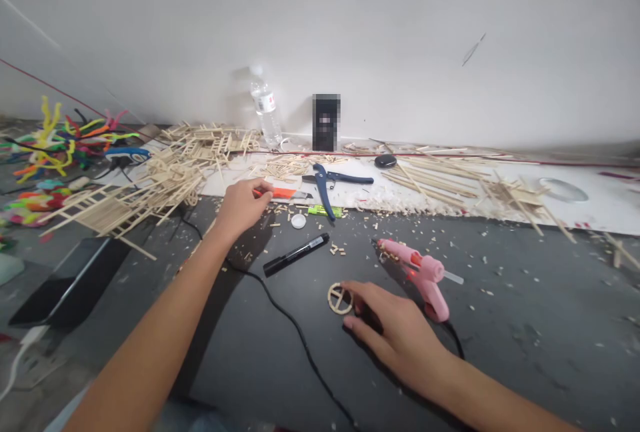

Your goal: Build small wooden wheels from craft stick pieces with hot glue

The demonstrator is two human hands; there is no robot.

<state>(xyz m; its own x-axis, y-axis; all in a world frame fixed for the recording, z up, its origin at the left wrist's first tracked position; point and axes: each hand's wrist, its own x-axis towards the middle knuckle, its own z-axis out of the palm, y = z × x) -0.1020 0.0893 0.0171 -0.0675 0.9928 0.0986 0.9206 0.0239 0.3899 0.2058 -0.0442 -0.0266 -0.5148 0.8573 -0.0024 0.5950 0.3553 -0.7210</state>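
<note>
My left hand (246, 205) reaches to the back of the dark table, its thumb and fingers pinched on the end of an orange utility knife (284, 193). The knife's blade end points right, toward blue cutters (325, 189). Lower down, my right hand (387, 325) rests with thumb and fingers apart beside a small wooden ring with crossbars (339, 299); a fingertip touches the ring's upper right edge. A black marker (296, 255) lies between the hands. The pink glue gun (423, 272) is on its side just beyond my right hand.
Wooden stick structures (125, 199) and colourful pipe cleaners (55, 139) crowd the left, near a phone (65, 282). A water bottle (267, 112) stands by the wall. Sticks (430, 182) lie at the back right. A black cable (290, 319) crosses the table.
</note>
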